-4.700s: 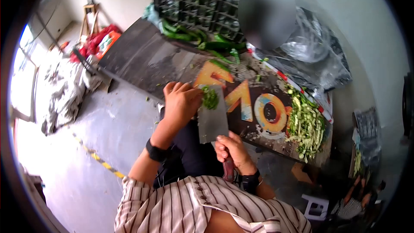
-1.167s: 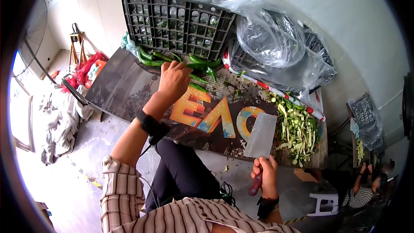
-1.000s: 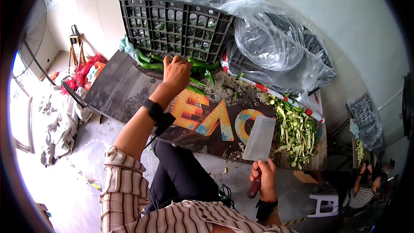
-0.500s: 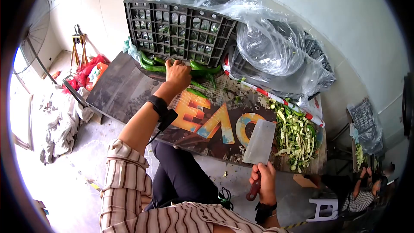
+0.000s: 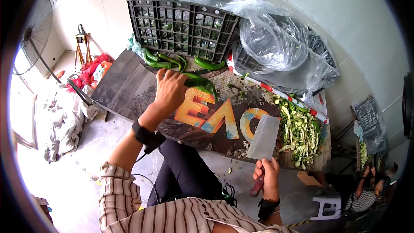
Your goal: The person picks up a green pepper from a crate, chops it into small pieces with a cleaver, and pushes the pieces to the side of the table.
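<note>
My left hand [image 5: 171, 88] is closed at the far side of the table, and long green peppers [image 5: 202, 84] stick out to the right from its fingers. How many it grips is hidden. Several loose green peppers [image 5: 161, 61] lie just beyond it, in front of the black crate. My right hand [image 5: 269, 173] is wrapped round the dark red handle of a cleaver [image 5: 265, 138]. The wide blade points away from me over the table's near edge. To the right of the blade is a heap of chopped green peppers [image 5: 299, 133].
A black plastic crate [image 5: 181, 26] stands at the back of the table [image 5: 120, 84], beside a second crate lined with clear plastic [image 5: 276, 43]. A red-and-white rolled strip [image 5: 276, 92] runs diagonally behind the heap. Another person [image 5: 362, 194] sits at the far right near a white stool [image 5: 324, 207].
My left hand has drawn back toward me and slightly left from the crate, with the peppers at its fingers moving nearer. The right hand and cleaver have barely shifted.
</note>
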`<state>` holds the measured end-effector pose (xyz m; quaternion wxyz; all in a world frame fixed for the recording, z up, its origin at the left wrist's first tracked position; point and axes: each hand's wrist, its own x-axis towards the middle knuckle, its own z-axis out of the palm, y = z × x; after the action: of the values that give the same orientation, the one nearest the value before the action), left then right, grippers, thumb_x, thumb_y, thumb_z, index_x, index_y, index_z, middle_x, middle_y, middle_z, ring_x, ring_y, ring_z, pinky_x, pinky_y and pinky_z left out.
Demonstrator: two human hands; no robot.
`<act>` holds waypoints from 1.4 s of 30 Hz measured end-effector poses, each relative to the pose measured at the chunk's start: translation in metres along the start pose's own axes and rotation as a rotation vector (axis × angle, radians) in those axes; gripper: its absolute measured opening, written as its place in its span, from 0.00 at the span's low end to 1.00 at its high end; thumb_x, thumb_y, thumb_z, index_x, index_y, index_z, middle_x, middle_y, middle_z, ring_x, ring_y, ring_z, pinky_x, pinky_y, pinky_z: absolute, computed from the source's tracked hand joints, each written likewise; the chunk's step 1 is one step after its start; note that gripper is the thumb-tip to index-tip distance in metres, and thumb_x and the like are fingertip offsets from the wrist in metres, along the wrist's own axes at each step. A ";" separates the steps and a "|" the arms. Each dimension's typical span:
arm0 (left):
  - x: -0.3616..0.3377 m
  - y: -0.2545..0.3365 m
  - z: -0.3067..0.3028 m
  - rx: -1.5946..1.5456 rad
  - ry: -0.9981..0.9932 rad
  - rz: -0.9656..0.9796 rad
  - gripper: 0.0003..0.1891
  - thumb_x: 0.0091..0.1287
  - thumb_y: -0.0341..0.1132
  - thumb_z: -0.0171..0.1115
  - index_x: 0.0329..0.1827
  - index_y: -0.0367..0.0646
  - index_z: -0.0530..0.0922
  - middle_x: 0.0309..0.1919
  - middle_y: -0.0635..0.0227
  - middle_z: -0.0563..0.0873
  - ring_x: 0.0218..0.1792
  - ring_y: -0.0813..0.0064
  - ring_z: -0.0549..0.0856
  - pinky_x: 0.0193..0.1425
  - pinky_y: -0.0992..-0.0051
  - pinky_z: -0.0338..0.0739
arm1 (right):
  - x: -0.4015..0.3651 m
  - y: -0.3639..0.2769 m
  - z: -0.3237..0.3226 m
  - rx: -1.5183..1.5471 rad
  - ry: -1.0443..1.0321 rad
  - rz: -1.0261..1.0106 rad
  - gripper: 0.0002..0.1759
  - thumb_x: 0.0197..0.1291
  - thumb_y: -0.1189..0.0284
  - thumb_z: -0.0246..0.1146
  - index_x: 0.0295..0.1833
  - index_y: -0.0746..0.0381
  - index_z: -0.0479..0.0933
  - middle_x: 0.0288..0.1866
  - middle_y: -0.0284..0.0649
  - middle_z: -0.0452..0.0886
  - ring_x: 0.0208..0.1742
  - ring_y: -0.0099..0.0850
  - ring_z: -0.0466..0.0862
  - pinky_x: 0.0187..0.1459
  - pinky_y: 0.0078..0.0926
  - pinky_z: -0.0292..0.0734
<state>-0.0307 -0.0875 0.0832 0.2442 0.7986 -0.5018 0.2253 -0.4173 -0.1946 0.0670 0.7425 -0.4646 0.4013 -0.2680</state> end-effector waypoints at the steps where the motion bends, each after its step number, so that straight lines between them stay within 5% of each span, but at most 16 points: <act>1: -0.012 0.004 -0.004 -0.042 0.018 0.025 0.14 0.57 0.35 0.67 0.46 0.45 0.81 0.39 0.65 0.84 0.53 0.62 0.78 0.69 0.54 0.57 | 0.000 0.001 0.000 0.001 0.002 0.010 0.06 0.70 0.70 0.56 0.44 0.60 0.67 0.31 0.35 0.73 0.23 0.23 0.72 0.22 0.27 0.72; 6: -0.055 0.015 -0.011 -0.142 -0.210 -0.079 0.19 0.56 0.40 0.70 0.50 0.46 0.82 0.40 0.67 0.84 0.52 0.61 0.78 0.70 0.54 0.56 | 0.000 -0.001 0.001 -0.028 -0.001 -0.008 0.05 0.70 0.70 0.56 0.43 0.59 0.67 0.31 0.35 0.72 0.23 0.22 0.72 0.22 0.26 0.72; 8: -0.058 0.017 -0.017 -0.102 -0.087 -0.077 0.19 0.56 0.43 0.70 0.49 0.47 0.83 0.41 0.67 0.84 0.51 0.62 0.79 0.70 0.54 0.56 | -0.001 -0.001 0.002 -0.033 0.006 -0.009 0.05 0.70 0.71 0.56 0.43 0.59 0.67 0.31 0.35 0.72 0.22 0.22 0.72 0.21 0.26 0.72; 11: -0.059 0.014 -0.024 -0.103 -0.192 -0.136 0.17 0.56 0.45 0.70 0.45 0.47 0.85 0.41 0.68 0.84 0.51 0.63 0.79 0.70 0.55 0.56 | 0.000 0.001 0.001 -0.020 0.008 -0.025 0.05 0.69 0.71 0.55 0.42 0.59 0.67 0.31 0.35 0.72 0.23 0.22 0.71 0.21 0.26 0.72; 17: -0.059 0.015 -0.010 -0.085 -0.092 -0.080 0.10 0.55 0.42 0.69 0.33 0.46 0.83 0.34 0.68 0.81 0.48 0.64 0.78 0.66 0.54 0.60 | -0.001 0.000 0.003 -0.034 -0.008 -0.038 0.05 0.70 0.70 0.56 0.43 0.59 0.67 0.31 0.34 0.71 0.23 0.22 0.71 0.22 0.25 0.72; 28: -0.045 0.016 -0.008 -0.052 -0.101 -0.076 0.13 0.54 0.42 0.72 0.41 0.48 0.85 0.38 0.68 0.82 0.51 0.64 0.79 0.68 0.53 0.58 | -0.003 -0.003 0.005 -0.025 0.004 -0.026 0.05 0.70 0.70 0.56 0.45 0.59 0.68 0.32 0.34 0.71 0.23 0.22 0.71 0.23 0.26 0.72; 42: 0.067 0.000 0.053 0.036 -0.050 -0.106 0.16 0.59 0.42 0.70 0.51 0.54 0.85 0.46 0.71 0.83 0.58 0.68 0.77 0.69 0.52 0.57 | -0.005 -0.005 0.008 -0.032 0.006 -0.024 0.05 0.70 0.71 0.55 0.42 0.59 0.67 0.31 0.34 0.72 0.23 0.20 0.71 0.22 0.24 0.71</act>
<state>0.0015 -0.1664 0.0828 0.2288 0.8338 -0.4604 0.2009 -0.4135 -0.1887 0.0753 0.7304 -0.4806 0.4020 -0.2718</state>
